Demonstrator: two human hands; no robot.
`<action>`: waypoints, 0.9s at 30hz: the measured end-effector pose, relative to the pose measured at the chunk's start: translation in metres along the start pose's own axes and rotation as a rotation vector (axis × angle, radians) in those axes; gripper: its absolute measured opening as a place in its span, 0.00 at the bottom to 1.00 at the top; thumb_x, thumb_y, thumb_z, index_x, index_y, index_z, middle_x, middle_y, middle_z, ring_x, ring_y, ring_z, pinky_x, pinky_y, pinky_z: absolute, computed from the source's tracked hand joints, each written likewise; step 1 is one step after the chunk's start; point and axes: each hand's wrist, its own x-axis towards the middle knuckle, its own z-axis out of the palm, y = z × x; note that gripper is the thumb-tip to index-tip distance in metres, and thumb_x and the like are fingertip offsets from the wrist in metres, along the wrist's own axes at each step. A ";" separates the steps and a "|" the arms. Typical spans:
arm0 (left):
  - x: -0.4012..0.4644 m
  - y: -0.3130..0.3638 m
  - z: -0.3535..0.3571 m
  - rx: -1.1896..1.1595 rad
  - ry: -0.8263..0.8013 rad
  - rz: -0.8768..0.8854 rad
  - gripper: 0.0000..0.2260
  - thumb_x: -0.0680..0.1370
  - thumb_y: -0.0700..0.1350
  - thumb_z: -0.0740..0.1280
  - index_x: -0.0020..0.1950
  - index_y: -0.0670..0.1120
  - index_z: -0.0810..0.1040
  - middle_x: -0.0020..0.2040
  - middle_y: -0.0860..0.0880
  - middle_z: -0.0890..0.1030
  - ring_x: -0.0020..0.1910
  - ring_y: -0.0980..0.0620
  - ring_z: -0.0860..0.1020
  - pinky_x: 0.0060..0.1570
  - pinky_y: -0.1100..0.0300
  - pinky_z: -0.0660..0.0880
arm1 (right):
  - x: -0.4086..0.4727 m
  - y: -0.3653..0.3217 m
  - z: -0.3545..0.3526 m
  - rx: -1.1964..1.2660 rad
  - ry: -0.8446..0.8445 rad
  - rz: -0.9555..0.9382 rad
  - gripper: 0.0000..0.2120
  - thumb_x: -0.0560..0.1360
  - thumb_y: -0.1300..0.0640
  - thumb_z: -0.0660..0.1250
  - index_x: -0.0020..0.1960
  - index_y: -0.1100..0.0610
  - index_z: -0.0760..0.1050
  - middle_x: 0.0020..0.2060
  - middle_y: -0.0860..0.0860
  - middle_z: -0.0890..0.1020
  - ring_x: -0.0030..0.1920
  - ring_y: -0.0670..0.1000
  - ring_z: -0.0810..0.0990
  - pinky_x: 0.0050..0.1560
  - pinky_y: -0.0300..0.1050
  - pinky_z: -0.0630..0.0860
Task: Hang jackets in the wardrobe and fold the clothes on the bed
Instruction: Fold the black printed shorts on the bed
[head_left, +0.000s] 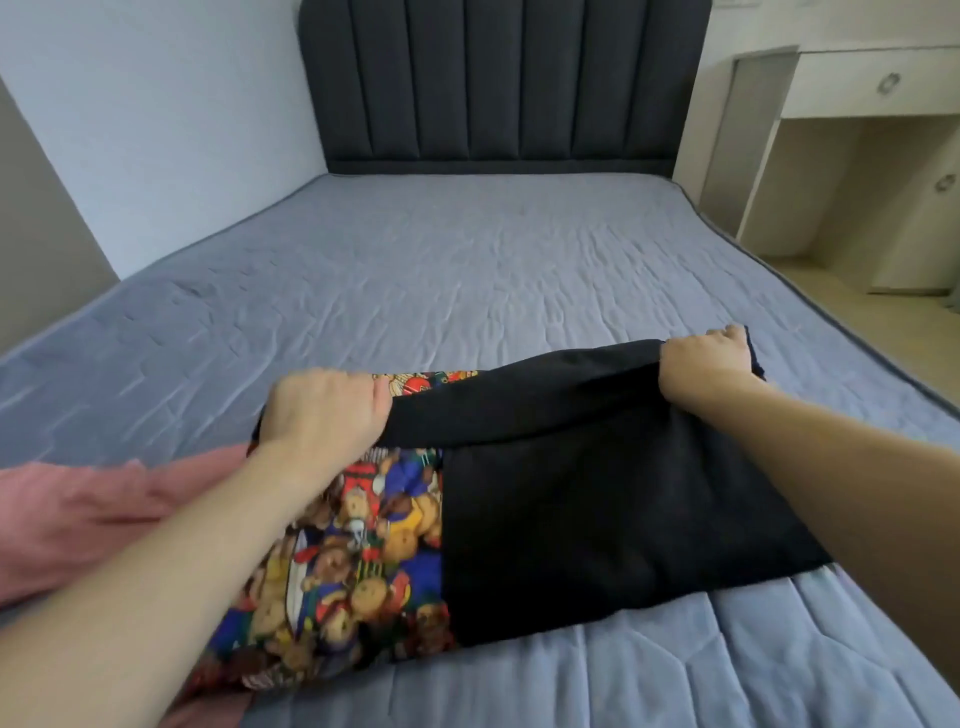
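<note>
A black garment (597, 519) with a colourful teddy-bear print panel (353, 561) lies flat near the foot edge of the bed (467, 270), on its grey-blue quilted cover. Its far edge is lifted off the cover and stretched between both hands. The left hand (322, 415) has its fingers curled round the lifted edge at the printed side, knuckles up. The right hand (706, 364) grips the other end of that edge, nearer the right edge of the bed, with black cloth bunched under its fingers. The lifted strip of black cloth runs taut between the two hands, above the flat part of the garment. A pink garment (78, 514) lies crumpled at the left foot corner of the bed, touching the printed panel and partly under the left forearm. A dark padded headboard (504, 83) stands at the head edge. White cabinets with drawers (872, 88) stand beyond the right edge.
</note>
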 end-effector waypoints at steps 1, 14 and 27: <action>0.024 -0.007 0.002 0.007 0.054 -0.007 0.18 0.79 0.48 0.63 0.33 0.42 0.82 0.30 0.42 0.81 0.31 0.41 0.81 0.33 0.56 0.72 | 0.015 -0.002 -0.006 0.011 -0.013 0.028 0.04 0.75 0.60 0.58 0.45 0.54 0.71 0.52 0.55 0.80 0.59 0.59 0.73 0.68 0.55 0.59; 0.076 0.007 0.176 -0.193 -0.347 -0.357 0.25 0.81 0.57 0.46 0.61 0.48 0.78 0.64 0.44 0.77 0.64 0.41 0.71 0.62 0.46 0.64 | 0.107 -0.047 0.125 0.658 -0.016 0.303 0.19 0.78 0.53 0.51 0.65 0.56 0.70 0.67 0.58 0.70 0.69 0.60 0.63 0.70 0.66 0.55; 0.051 0.125 0.111 -0.535 -0.348 0.029 0.25 0.79 0.65 0.43 0.76 0.61 0.57 0.77 0.56 0.61 0.77 0.53 0.55 0.74 0.39 0.39 | 0.049 -0.082 0.106 0.581 -0.035 -0.344 0.26 0.81 0.39 0.42 0.78 0.42 0.52 0.78 0.44 0.55 0.78 0.47 0.46 0.75 0.57 0.32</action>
